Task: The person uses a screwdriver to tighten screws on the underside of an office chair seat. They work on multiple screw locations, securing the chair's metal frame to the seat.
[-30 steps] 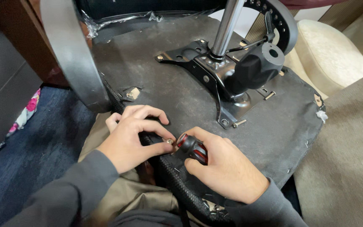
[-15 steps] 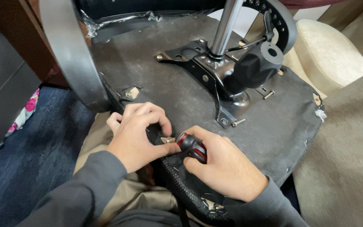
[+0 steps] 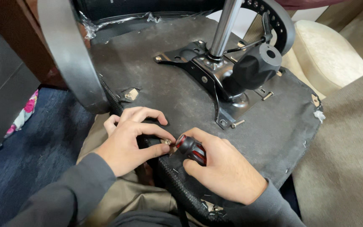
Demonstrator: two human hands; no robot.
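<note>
Both hands work close together at the near edge of an upturned chair seat [image 3: 160, 80], its dusty black underside facing up. Right hand [image 3: 223, 168] is clamped around a short screwdriver [image 3: 191, 148] with a red-and-black handle, fist closed, the tool pointing left toward the other hand. Left hand [image 3: 129, 141] sits just beside it, thumb and forefinger pinched on a small metal screw [image 3: 167, 142] at the screwdriver's tip; remaining fingers curl over the seat edge. Screw, tip and fingertips meet at one spot between the two hands, right on the seat's fabric-wrapped rim.

Farther up the seat, well apart from the hands: a black metal mounting plate [image 3: 190, 63] bolted to the underside, a chrome gas-lift column [image 3: 223, 27] rising from it, and a large black knob [image 3: 255, 67] to the right of the column. One loose bolt [image 3: 237, 123] lies at the plate's near corner. A grey curved armrest [image 3: 70, 54] stands at the left edge of the seat. Beige cushion [image 3: 328, 54] sits upper right. Blue carpet [image 3: 30, 168] lies below left. Grey sleeves cover both forearms.
</note>
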